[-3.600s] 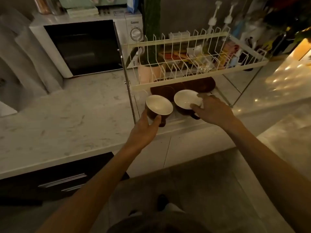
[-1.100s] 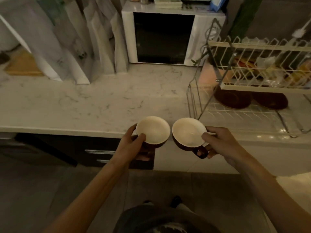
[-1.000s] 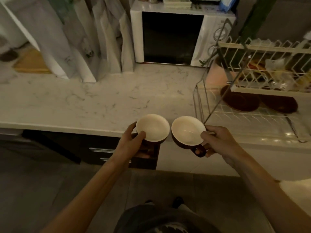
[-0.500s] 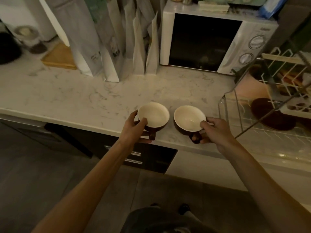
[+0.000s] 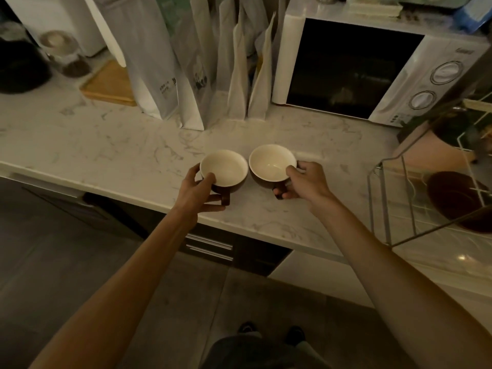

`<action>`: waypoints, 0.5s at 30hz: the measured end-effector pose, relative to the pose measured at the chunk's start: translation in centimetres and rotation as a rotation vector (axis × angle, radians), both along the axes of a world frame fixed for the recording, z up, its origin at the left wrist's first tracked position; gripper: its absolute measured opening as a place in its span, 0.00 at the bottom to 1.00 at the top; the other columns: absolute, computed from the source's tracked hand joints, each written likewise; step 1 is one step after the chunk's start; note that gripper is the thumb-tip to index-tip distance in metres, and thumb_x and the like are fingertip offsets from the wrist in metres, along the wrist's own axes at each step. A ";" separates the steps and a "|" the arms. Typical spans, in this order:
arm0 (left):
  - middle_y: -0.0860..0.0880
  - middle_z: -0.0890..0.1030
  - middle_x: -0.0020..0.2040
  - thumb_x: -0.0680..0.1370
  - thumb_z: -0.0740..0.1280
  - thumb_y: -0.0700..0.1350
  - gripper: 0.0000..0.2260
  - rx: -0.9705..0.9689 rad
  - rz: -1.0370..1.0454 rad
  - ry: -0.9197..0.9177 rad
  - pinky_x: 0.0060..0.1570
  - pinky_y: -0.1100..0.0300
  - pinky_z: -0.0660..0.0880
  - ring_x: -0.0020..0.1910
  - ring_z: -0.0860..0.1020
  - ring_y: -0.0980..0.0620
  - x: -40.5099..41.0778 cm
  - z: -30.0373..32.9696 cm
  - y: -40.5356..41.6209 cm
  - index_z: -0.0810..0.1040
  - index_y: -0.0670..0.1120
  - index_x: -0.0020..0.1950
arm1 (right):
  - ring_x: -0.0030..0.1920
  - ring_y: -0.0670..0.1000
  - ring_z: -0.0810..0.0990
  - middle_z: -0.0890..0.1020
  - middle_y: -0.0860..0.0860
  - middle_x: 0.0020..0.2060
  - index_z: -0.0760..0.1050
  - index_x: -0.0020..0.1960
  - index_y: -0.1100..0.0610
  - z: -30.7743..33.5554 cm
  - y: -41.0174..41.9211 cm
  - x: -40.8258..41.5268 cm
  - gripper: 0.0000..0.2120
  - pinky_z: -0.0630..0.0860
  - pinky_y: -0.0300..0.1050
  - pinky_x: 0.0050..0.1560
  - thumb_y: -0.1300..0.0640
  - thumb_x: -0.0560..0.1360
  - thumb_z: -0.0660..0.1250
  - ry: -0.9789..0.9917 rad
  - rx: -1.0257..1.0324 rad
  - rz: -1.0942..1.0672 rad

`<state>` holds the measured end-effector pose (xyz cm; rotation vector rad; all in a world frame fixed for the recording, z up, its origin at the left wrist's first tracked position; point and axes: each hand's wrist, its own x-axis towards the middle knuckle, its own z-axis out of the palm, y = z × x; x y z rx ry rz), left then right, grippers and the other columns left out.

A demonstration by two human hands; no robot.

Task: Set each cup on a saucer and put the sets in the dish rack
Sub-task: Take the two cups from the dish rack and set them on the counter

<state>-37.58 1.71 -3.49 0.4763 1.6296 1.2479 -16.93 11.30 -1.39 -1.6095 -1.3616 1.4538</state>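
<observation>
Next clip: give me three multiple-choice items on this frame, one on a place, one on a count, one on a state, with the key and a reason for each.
1. Where is the brown saucer?
A. in the dish rack
B. under the left cup
C. on the microwave

2. How many cups are being held?
A. one
B. two
C. three

3. What state are the cups in?
A. upside down
B. full of coffee
C. upright and empty

Key:
1 A, it lies behind the rack's wires at the right.
2 B, the left hand grips the left cup and the right hand grips the right cup.
3 C, both cream insides face up, bare.
</observation>
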 end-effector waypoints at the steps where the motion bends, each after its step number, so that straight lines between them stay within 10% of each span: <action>1: 0.49 0.75 0.48 0.79 0.63 0.43 0.24 -0.001 0.011 -0.004 0.30 0.52 0.81 0.47 0.82 0.44 -0.5 0.0 0.2 0.62 0.56 0.72 | 0.27 0.53 0.85 0.83 0.58 0.39 0.74 0.60 0.61 -0.1 0.2 -0.7 0.13 0.77 0.38 0.23 0.62 0.78 0.60 0.007 -0.004 0.000; 15: 0.45 0.72 0.56 0.78 0.64 0.43 0.23 -0.020 0.110 -0.040 0.32 0.49 0.82 0.53 0.78 0.41 -4.6 -1.0 2.2 0.63 0.56 0.71 | 0.25 0.53 0.84 0.82 0.57 0.35 0.73 0.53 0.58 -1.9 1.7 -5.7 0.05 0.81 0.42 0.25 0.62 0.79 0.60 0.035 -0.015 -0.031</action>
